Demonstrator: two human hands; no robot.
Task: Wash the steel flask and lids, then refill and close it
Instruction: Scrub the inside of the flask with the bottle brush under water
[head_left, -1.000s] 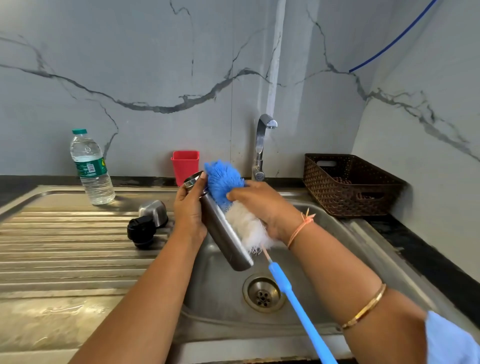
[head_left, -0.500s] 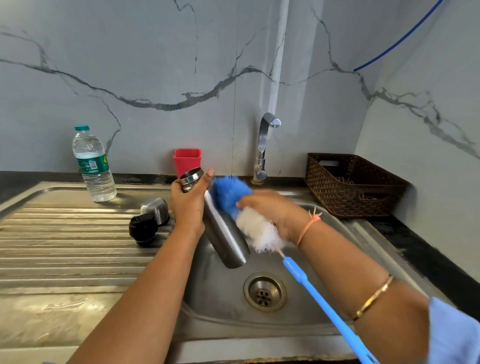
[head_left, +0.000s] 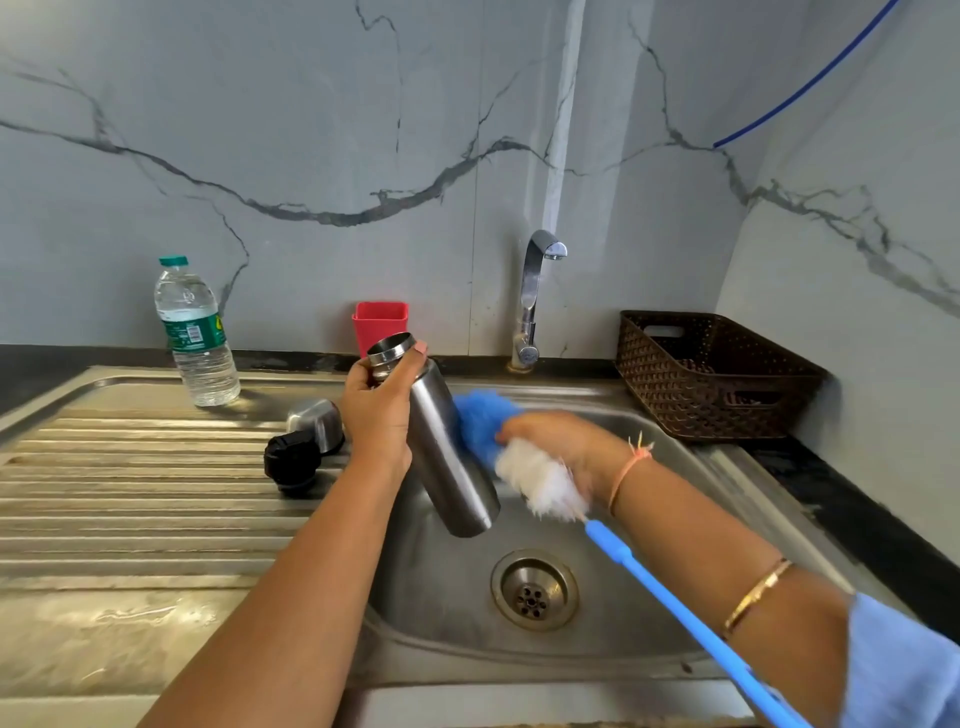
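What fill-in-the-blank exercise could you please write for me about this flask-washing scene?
1. The left hand grips the steel flask while the right hand holds a bottle brush with blue and ____ bristles against it.
2. The black lid and steel cap lie on the drainboard, to the flask's ____.
3. The square cup by the wall is ____.
4. The plastic water bottle stands ____.
Missing words: white; left; red; upright.
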